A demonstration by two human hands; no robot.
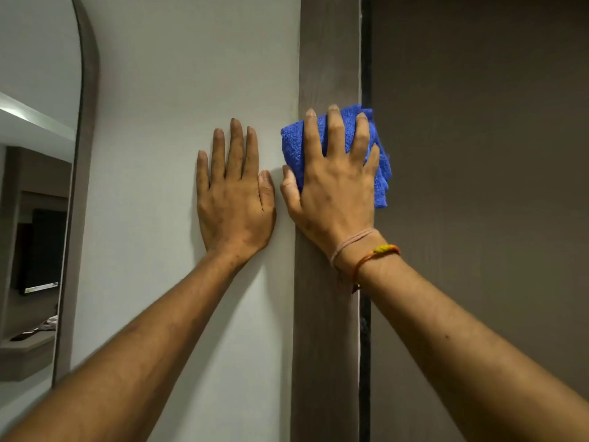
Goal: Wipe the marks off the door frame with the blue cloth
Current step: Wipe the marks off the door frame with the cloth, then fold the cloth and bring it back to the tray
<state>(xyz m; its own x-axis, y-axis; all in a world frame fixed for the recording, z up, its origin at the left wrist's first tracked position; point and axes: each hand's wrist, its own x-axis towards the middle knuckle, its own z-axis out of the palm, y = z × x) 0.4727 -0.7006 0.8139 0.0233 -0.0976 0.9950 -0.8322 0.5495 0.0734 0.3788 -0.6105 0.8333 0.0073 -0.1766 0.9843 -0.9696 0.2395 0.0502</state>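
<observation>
A grey-brown wooden door frame point(328, 59) runs top to bottom through the middle of the view. My right hand point(334, 193) presses a bunched blue cloth point(293, 145) flat against the frame at chest height, fingers spread over it; part of the cloth hangs past the frame's right edge. My left hand point(234, 202) lies flat on the pale wall point(191, 74) just left of the frame, fingers apart, holding nothing. I cannot make out any marks on the frame.
A dark brown door point(478, 154) fills the right side, with a narrow black gap beside the frame. At the far left a tall mirror point(35, 186) with a grey rim reflects a room with a screen and shelves.
</observation>
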